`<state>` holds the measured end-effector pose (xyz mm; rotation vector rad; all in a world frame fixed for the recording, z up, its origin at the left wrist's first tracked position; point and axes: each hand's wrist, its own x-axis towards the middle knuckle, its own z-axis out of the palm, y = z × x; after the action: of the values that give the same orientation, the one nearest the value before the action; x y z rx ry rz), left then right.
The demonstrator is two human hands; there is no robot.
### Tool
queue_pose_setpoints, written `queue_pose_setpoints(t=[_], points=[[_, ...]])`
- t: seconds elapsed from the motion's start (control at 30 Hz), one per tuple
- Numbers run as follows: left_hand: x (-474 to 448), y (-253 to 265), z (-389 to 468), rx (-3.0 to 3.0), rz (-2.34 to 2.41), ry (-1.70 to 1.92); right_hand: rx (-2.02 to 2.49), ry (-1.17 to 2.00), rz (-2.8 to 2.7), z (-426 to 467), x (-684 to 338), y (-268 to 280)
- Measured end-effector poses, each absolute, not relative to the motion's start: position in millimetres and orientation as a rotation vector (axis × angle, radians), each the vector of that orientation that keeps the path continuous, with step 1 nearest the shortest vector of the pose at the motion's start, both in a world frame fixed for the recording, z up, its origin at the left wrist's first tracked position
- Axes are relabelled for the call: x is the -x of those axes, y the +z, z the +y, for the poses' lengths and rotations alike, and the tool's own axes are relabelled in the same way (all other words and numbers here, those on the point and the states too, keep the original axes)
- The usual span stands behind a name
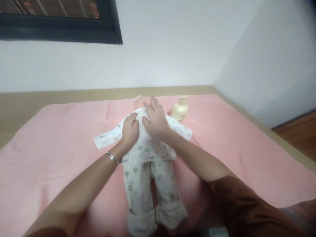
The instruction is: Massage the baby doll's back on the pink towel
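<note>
A white long-sleeved baby top (146,149) printed with small figures lies over what looks like a baby doll, stretched out on a pink blanket. Only part of its rounded, skin-toned head (138,102) shows past my fingers. Matching white trousers (140,187) with turned-up cuffs extend toward me. Flat on the left shoulder area of the top rests my left hand (130,128), a silver bracelet at its wrist. My right hand (156,120) lies over the upper right side near the neck, fingers apart. Neither hand grasps anything that I can see.
A cream pump bottle (179,110) stands on the pink blanket (69,138), just beyond the right sleeve. White walls (168,42) meet behind the wooden bed edge (103,93). A dark-framed window (108,26) is at upper left, and brown wooden flooring (298,131) shows at right.
</note>
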<state>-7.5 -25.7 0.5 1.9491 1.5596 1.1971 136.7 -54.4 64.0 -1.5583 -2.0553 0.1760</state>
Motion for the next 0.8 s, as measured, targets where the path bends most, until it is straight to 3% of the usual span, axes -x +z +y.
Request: queue_pose_setpoints(t=[0.23,0.5,0.8], points=[[8.5,-0.2,-23.6,-1.972,1.571,1.180,1.598,0.180,-2.219,-53.7,-126.0,40.5],[6.6,3.6,-26.1,-1.953,1.572,1.189,1.542,0.139,-2.103,-52.8,-134.0,55.8],[12.9,1.3,-25.2,-2.021,1.578,1.178,1.384,0.172,-2.531,-63.2,-140.2,68.0]])
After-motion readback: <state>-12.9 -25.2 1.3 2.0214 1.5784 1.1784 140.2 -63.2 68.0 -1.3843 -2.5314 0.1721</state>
